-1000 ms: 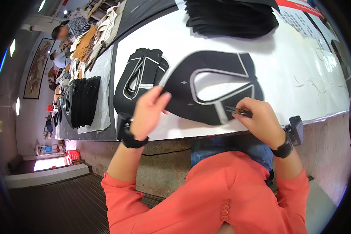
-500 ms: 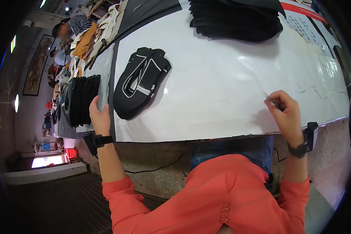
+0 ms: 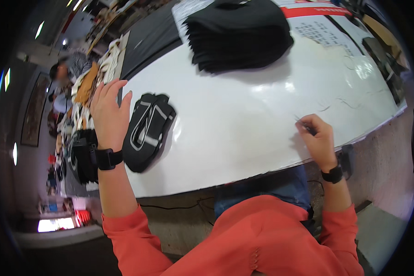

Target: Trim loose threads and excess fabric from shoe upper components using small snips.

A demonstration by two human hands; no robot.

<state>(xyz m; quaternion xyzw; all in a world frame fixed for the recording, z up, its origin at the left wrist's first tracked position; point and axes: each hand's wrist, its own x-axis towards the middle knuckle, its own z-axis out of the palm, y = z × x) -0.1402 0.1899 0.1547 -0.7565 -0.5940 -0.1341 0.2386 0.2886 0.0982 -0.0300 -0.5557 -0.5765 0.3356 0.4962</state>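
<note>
My left hand [image 3: 109,110] is raised at the left edge of the white-topped table, fingers stretched out and holding nothing. Beside it lies a stack of black shoe uppers [image 3: 160,120] with pale grey trim and a slit-like opening. Another stack of black pieces [image 3: 82,158] stands left of my wrist, partly hidden by the wrist strap. Over the right part of the table, my right hand [image 3: 319,140] is closed around a small dark tool with a thin pointed tip [image 3: 298,120]. Most of that tool is hidden in my fingers, so its exact kind does not show.
A thick pile of black pieces [image 3: 239,39] sits at the far middle of the white table [image 3: 225,138]. Loose threads [image 3: 340,102] and a printed sheet [image 3: 324,33] lie at the right. Farther left, people work by a bench heaped with tan and white pieces [image 3: 86,85].
My left hand has moved up and forward from the left stack, its fingers now spread higher. The right hand keeps its tool. My view has shifted, so the table appears turned.
</note>
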